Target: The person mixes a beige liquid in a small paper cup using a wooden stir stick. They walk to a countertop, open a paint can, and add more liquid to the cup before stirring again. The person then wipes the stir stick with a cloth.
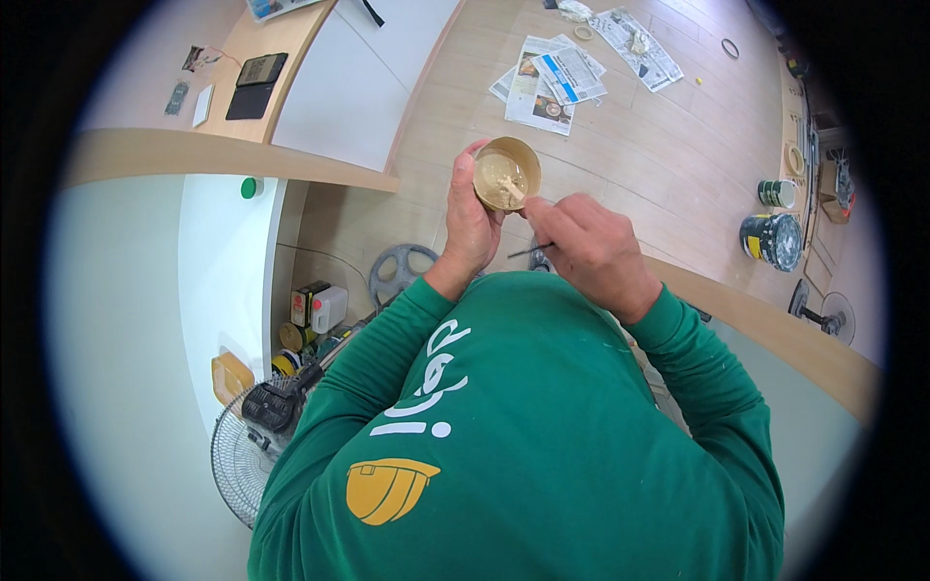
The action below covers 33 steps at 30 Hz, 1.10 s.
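Note:
My left hand (466, 218) grips a tan cylindrical cup (532, 163) from its left side, with pale, lumpy material in its bottom. My right hand (593, 247) is closed on a thin pale stirring stick (513, 189) that dips into the cup. A thin dark object (526, 251) shows below my right fingers; I cannot make out what it is or whether I hold it. The cup is tilted toward me, above my green-sleeved forearms and shirt.
Newspapers (542, 87) lie on the tiled floor. Paint buckets (770, 242) stand at right beside a wooden edge. A wooden counter (289, 68) carries dark devices at upper left. A standing fan (242, 455), containers (320, 310) and a grey wheel-shaped object (397, 271) sit at lower left.

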### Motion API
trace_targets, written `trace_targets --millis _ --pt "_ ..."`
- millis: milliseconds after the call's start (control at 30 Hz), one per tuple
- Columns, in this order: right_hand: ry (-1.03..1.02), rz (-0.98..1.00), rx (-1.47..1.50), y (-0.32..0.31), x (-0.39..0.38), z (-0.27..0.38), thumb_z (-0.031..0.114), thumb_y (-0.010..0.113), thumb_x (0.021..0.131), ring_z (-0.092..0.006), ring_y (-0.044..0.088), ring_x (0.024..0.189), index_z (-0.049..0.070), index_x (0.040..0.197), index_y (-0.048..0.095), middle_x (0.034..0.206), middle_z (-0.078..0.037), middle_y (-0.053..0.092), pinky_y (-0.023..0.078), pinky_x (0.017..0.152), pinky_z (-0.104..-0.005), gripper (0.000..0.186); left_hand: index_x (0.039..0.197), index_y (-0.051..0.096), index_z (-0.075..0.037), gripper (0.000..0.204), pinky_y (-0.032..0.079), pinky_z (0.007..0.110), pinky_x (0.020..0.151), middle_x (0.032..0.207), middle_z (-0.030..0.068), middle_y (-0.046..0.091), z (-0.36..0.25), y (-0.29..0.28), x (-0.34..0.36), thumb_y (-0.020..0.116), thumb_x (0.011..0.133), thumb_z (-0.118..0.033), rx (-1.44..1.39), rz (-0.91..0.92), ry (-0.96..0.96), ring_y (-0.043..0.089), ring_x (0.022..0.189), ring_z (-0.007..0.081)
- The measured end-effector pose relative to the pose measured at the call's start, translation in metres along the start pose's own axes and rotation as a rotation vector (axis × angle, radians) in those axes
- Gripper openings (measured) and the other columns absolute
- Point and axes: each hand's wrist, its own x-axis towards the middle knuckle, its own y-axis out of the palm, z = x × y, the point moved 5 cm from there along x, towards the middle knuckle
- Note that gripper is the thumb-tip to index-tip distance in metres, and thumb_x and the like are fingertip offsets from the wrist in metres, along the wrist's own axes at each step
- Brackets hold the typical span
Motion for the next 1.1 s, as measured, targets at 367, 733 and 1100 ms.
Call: trace_targets --millis 367,733,1100 --pt "0.034 0.129 0.005 -0.004 0.008 0.000 0.005 0.080 0.084 -0.0267 0.069 0.081 0.009 0.105 0.068 0.083 -0.006 0.063 0.057 0.067 -0.0427 0.025 0.155 0.053 -0.012 0.064 0.061 0.038 0.099 0.139 0.0059 0.069 -0.001 0.000 -0.006 0.040 0.117 -0.061 -0.006 -0.014 -0.053 0.069 0.124 0.0189" --pt "-0.060 0.289 -0.134 0.025 -0.008 -0.006 0.010 0.067 0.090 -0.0253 0.068 0.085 0.005 0.113 0.067 0.091 -0.007 0.061 0.058 0.068 -0.0402 0.024 0.151 0.055 -0.010 0.060 0.059 0.038 0.102 0.137 0.0079 0.070 0.010 -0.014 -0.009 0.045 0.116 -0.058 0.037 -0.089 -0.112 0.070 0.124 0.0201" --pt "0.070 0.153 -0.106 0.040 -0.011 -0.013 0.009 0.070 0.091 -0.0280 0.069 0.081 0.007 0.110 0.069 0.086 -0.010 0.063 0.058 0.067 -0.0420 0.020 0.150 0.052 -0.010 0.062 0.062 0.036 0.077 0.127 0.0099 0.072 0.010 -0.016 -0.011 0.045 0.116 -0.060 0.078 -0.103 -0.117 0.074 0.105 0.0212"
